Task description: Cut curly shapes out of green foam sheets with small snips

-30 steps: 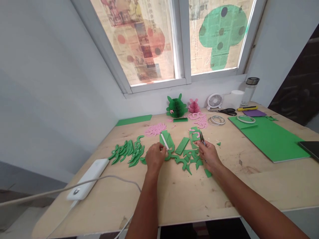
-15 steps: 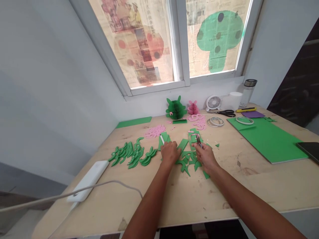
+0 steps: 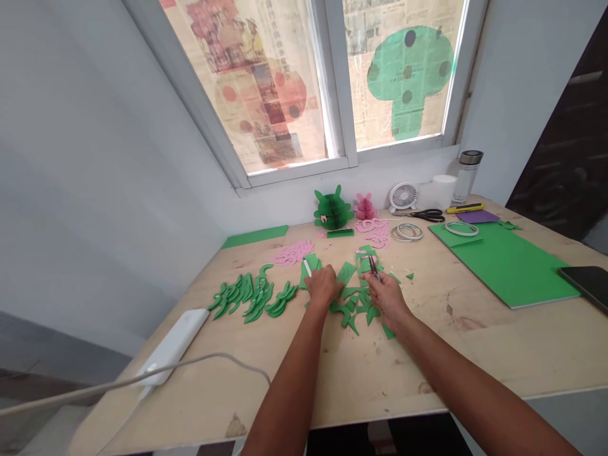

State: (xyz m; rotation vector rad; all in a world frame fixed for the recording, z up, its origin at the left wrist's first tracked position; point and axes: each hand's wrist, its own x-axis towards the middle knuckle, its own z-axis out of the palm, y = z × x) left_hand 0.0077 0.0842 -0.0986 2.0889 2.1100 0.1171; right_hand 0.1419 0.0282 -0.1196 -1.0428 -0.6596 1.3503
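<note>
My right hand (image 3: 388, 297) is closed around small scissors (image 3: 373, 266), blades pointing away from me, over a green paper piece (image 3: 367, 252) with pink paper on it. My left hand (image 3: 323, 285) is bent down at the table among green paper pieces; its fingers look closed, but what they grip, if anything, is hidden. Just beyond it a white pen (image 3: 307, 267) lies on a green paper rectangle (image 3: 312, 260). Between the hands are another green paper rectangle (image 3: 346, 273) and curved green scraps (image 3: 350, 320). Stacks of cut green shapes (image 3: 259, 297) lie to the left.
Pink cutouts (image 3: 295, 252), a green paper figure (image 3: 333, 209) and a pink one (image 3: 365, 207) stand or lie farther back. Tape rolls (image 3: 407, 232), black-handled scissors (image 3: 428, 215), a fan (image 3: 403, 197) and a green sheet (image 3: 513, 272) are right. A power strip (image 3: 175, 339) with its cable sits left.
The view has shifted slightly. My right hand keeps hold of the scissors near the same green piece. My left hand stays at almost the same spot.
</note>
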